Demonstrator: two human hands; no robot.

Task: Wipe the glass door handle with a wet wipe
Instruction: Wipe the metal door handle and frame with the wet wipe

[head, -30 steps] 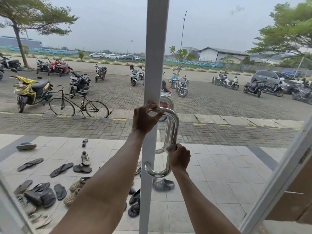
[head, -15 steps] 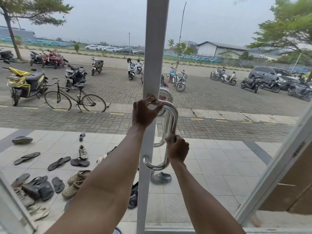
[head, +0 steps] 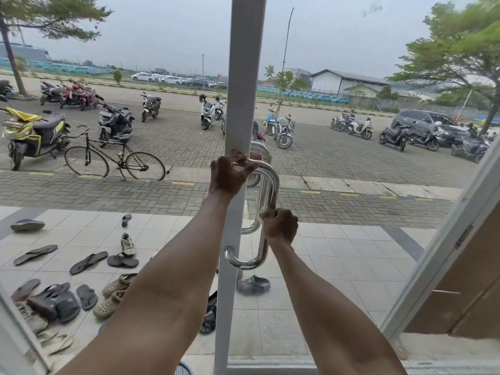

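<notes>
A chrome D-shaped door handle [head: 271, 185] is fixed to the white frame [head: 243, 77] of the glass door. My left hand [head: 228, 175] grips the handle's top bend where it meets the frame, fingers partly spread. Wrapped around the middle of the vertical bar is my right hand [head: 280, 226]. A small pale bit of the wet wipe [head: 266, 213] shows at the top of that fist; the fingers hide the rest of it. The handle's lower bend [head: 243, 262] is bare.
A matching handle [head: 250, 228] sits on the far side of the glass. Outside are tiled floor with several sandals and shoes [head: 89, 262], a bicycle [head: 115, 161] and parked motorbikes. An open white-framed door leaf [head: 443, 247] slants at the right.
My right hand has slid a little way up the vertical bar. My left hand stays on the top bend. The view has shifted slightly.
</notes>
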